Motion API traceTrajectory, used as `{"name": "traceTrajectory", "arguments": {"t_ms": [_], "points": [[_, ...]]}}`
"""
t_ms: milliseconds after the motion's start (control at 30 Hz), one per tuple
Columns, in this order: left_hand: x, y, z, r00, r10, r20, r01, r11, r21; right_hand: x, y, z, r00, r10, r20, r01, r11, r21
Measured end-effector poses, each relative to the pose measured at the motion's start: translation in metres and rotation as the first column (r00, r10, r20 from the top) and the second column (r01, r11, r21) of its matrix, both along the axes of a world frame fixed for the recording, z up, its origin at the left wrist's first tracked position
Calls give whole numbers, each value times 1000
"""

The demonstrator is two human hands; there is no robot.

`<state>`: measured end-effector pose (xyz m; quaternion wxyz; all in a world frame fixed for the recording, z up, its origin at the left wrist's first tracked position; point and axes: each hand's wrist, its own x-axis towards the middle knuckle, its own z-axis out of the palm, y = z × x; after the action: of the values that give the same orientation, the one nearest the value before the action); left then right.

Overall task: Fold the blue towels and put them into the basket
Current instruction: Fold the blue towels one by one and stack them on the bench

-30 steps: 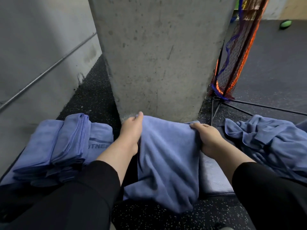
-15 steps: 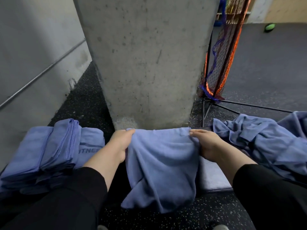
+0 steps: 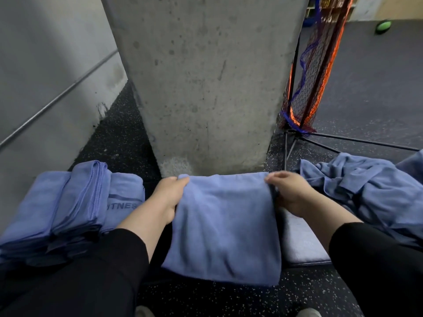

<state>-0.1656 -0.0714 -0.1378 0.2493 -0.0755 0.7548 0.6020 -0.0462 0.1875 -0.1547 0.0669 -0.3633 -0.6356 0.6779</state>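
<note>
1. A concrete pillar (image 3: 206, 76), pitted and stained, fills the middle of the head view and stands on the floor straight ahead of the person.
2. The floor (image 3: 119, 138) is dark rubber with pale speckles; to the right it runs on into an open stretch of the room.
3. A grey wall (image 3: 41, 65) closes the left side, with a thin metal rail (image 3: 61, 98) running slantwise along it.
4. A heap of unfolded blue towels (image 3: 370, 191) lies crumpled on the right, just beside the right forearm.
5. A stack of folded blue towels (image 3: 75, 202) sits on the left. One of them shows dark printed letters that read "ITNES" (image 3: 121, 205); the rest of the word is hidden.
6. The blue towel (image 3: 224, 225) being worked hangs flat between the two hands, its top edge stretched level just in front of the pillar's foot.
7. A grey pad (image 3: 299, 243) lies low behind the towel's right side.
8. A net of dark, orange and blue mesh (image 3: 313, 65) on thin black legs stands right of the pillar.
9. Black sleeves (image 3: 96, 271) cover both forearms.
10. The left hand (image 3: 169, 195) pinches the towel's top left corner, fingers curled round the cloth.
11. The right hand (image 3: 290, 193) grips the top right corner in the same way.
12. A small green ball (image 3: 384, 25) lies far off on the floor at upper right.
</note>
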Motion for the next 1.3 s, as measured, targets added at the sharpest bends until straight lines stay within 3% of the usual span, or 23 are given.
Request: {"name": "traceTrajectory", "arguments": {"t_ms": [67, 100, 200, 300, 367, 467, 600, 633, 700, 767, 833, 967, 1067, 1167, 1233, 1300], "points": [[-1, 2, -3, 999, -24, 33, 24, 1000, 13, -7, 7, 4, 983, -157, -92, 161, 986, 36], [3, 1, -4, 995, -70, 74, 72, 997, -24, -8, 10, 3, 982, -160, -104, 164, 986, 34], [13, 1, -11, 981, -136, 137, 154, 980, -127, 2, 7, -1, 996, 86, 13, -86, 996, 34], [16, 1, -16, 992, -108, 68, 117, 983, -141, 11, 2, -7, 934, 317, 165, -332, 940, 73], [16, 0, -19, 993, -117, 19, 118, 978, -173, 11, 5, -12, 944, 279, 178, -309, 936, 169], [22, -4, -22, 991, -109, -81, 86, 965, -248, 11, 12, -10, 989, 130, 73, -146, 943, 299], [29, -7, -23, 978, -150, -146, 110, 962, -248, 23, 18, -5, 974, 213, 80, -226, 945, 235], [32, -8, -22, 973, -177, -146, 136, 958, -251, 27, 18, -5, 956, 266, 127, -289, 928, 235], [37, -11, -23, 964, -219, -152, 170, 944, -283, 34, 15, -5, 898, 336, 283, -429, 814, 391], [43, -15, -27, 955, -237, -180, 171, 932, -319, 38, 13, -6, 858, 307, 412, -505, 649, 569], [50, -18, -31, 935, -267, -233, 169, 914, -368, 44, 8, -6, 854, 277, 440, -513, 583, 630], [54, -21, -31, 900, -193, -390, 58, 941, -332, 56, 1, -13, 850, 233, 473, -518, 539, 664], [60, -24, -33, 898, -257, -356, 138, 935, -327, 67, -2, -13, 860, 242, 449, -501, 565, 655], [63, -27, -38, 904, -216, -370, 76, 930, -359, 78, 1, -12, 886, 244, 395, -460, 582, 671], [64, -32, -39, 863, -284, -417, 68, 884, -462, 85, 2, -12, 866, 252, 431, -495, 552, 672], [70, -39, -38, 738, -520, -430, 87, 705, -704, 93, 0, -13, 825, 238, 512, -562, 437, 703]]}}
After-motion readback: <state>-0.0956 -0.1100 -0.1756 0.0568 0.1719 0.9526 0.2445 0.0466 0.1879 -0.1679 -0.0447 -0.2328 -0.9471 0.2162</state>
